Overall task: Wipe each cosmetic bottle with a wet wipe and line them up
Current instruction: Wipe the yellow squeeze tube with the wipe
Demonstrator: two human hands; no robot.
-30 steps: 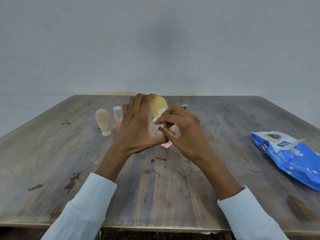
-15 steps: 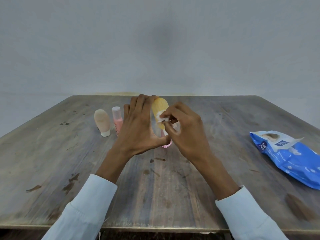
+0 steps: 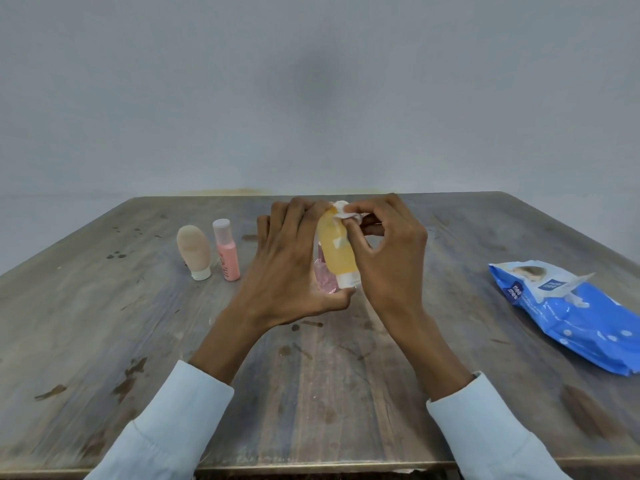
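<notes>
Head view: the left hand (image 3: 287,268) grips an orange bottle (image 3: 336,247) upright, cap down, above the table (image 3: 104,323). The right hand (image 3: 388,258) pinches a wet wipe (image 3: 346,212) against the bottle's top end. Left of the grip stand a beige bottle (image 3: 194,252) and a pink bottle (image 3: 227,251); a clear pink bottle (image 3: 323,278) shows just behind. Well right lies the wipes pack (image 3: 575,323).

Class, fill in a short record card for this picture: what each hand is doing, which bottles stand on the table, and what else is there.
Left hand: grips the yellow-orange translucent bottle with a white cap, cap down
Right hand: pinches a crumpled white wet wipe against the bottle's top
Standing bottles: beige oval tube; beside it a pink bottle with a pale cap
Behind the hands: a clear pink bottle, partly hidden
Right side: blue plastic wipes pack
Surface: worn wooden table
</notes>
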